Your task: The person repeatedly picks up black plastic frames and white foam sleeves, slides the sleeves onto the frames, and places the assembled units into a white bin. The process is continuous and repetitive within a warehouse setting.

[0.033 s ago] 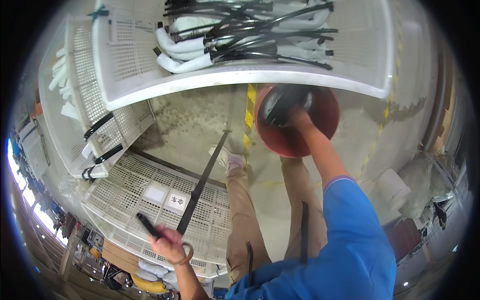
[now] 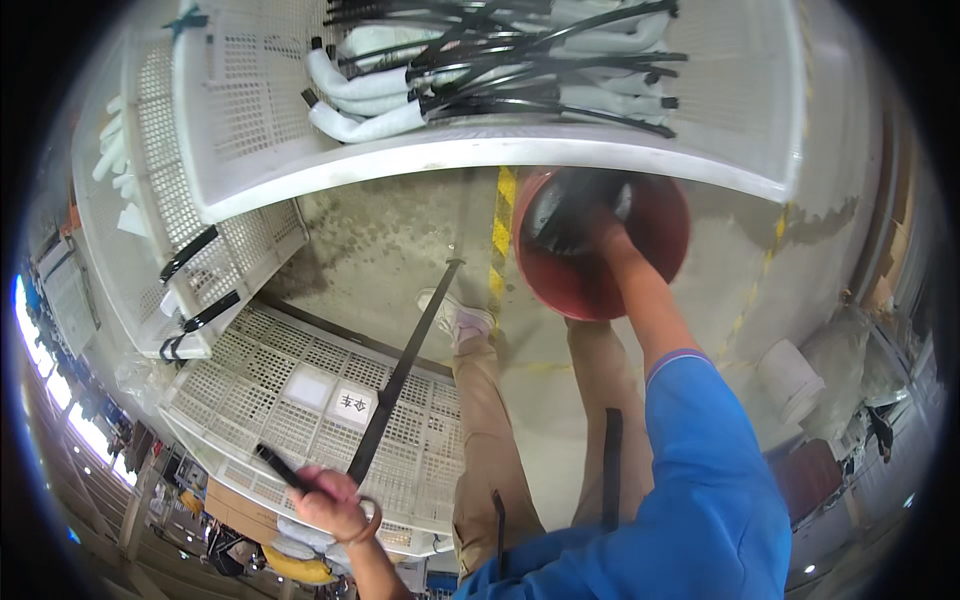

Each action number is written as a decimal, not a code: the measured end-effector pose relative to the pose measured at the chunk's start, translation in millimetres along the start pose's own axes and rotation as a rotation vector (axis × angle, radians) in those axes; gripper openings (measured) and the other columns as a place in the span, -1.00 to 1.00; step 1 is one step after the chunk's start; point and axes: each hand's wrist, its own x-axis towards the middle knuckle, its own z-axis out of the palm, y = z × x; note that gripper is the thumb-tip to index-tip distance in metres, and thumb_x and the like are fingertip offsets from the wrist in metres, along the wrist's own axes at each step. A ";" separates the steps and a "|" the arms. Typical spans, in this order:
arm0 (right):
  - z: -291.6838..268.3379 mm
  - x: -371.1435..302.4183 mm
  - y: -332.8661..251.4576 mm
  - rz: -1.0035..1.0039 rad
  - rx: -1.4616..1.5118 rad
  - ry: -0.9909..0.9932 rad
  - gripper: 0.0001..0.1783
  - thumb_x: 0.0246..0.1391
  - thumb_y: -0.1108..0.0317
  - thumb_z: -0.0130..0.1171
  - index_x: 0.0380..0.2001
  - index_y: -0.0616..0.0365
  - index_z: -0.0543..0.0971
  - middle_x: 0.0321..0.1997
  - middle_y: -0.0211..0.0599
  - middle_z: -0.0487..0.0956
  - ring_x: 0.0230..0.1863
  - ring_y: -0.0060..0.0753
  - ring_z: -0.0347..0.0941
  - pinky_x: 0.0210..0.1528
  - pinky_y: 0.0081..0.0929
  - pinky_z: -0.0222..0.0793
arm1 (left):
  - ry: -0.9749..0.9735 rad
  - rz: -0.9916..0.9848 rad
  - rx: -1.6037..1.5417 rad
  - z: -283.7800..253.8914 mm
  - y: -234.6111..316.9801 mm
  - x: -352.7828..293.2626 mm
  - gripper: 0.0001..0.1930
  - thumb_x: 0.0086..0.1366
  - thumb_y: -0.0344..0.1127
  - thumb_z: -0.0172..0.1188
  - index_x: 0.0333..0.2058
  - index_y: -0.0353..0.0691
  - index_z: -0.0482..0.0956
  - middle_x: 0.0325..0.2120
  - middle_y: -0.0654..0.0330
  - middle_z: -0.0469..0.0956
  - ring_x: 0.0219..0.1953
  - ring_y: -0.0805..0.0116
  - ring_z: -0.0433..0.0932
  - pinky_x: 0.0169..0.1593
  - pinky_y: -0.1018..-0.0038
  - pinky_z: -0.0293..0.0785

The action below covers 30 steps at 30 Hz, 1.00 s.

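My left hand (image 2: 330,503) is closed around a short black rod (image 2: 275,464), whose far end sticks out past the fingers to the upper left. A brown bangle (image 2: 374,518) circles that wrist. Right beside this hand runs a long dark pole (image 2: 400,376), slanting away to the floor; whether it joins the rod I cannot tell. My right hand (image 2: 602,228) reaches down into a red bucket (image 2: 562,290) in front of my legs. Dark, blurred material (image 2: 578,205) lies around its fingers, which are hidden, so their grip does not show.
A large white crate (image 2: 480,155) overhangs the bucket's far side, holding several black tubes (image 2: 545,100) with white sleeves (image 2: 385,120). More perforated white crates (image 2: 270,375) stand at the left. Yellow-black floor tape (image 2: 503,230) runs beside the bucket. Plastic bags (image 2: 830,355) sit far right.
My left hand and the black rod have shifted slightly left and down. My right hand stays inside the bucket. The bucket and crate appear slightly larger or shifted as the view moves.
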 end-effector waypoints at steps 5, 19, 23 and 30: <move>61.0 67.7 8.0 0.360 0.174 -0.230 -0.50 0.01 0.17 0.21 0.01 0.18 0.53 0.01 0.05 0.57 0.06 -0.02 0.51 0.11 -0.17 0.40 | 0.044 0.091 0.074 -8.3 -10.1 3.9 -0.40 0.34 0.28 0.03 -0.15 -0.27 0.44 -0.79 0.42 0.11 -0.81 0.62 0.12 -0.72 0.67 0.08; -162.9 -232.3 -61.3 0.229 0.319 0.354 -0.49 -0.04 0.34 0.17 0.07 0.00 0.46 -0.18 -0.15 0.61 -0.10 0.00 0.55 -0.04 -0.15 0.49 | -0.417 0.151 0.458 65.0 26.3 -32.3 -0.74 0.19 -0.28 0.34 -0.22 -0.30 0.55 -0.46 0.07 0.60 -0.50 0.25 0.60 -0.38 0.40 0.52; -248.9 -350.0 -99.8 0.034 0.499 0.670 -0.48 -0.01 0.14 0.33 0.07 -0.09 0.53 -0.10 -0.26 0.63 -0.07 -0.08 0.56 -0.03 -0.23 0.47 | -0.535 0.412 0.524 94.8 96.7 -40.6 -0.71 0.20 -0.13 0.36 -0.25 -0.20 0.57 -0.60 0.07 0.56 -0.55 0.02 0.58 -0.46 0.31 0.50; -357.8 -481.5 -154.3 -0.242 0.381 1.019 -0.44 -0.15 0.26 0.44 0.02 -0.15 0.58 -0.37 -0.42 0.54 -0.35 -0.26 0.47 -0.28 -0.30 0.40 | -0.728 0.462 0.473 69.2 264.7 -73.3 -0.75 0.21 -0.16 0.34 -0.32 -0.23 0.61 -0.60 0.10 0.54 -0.58 0.15 0.55 -0.45 0.37 0.44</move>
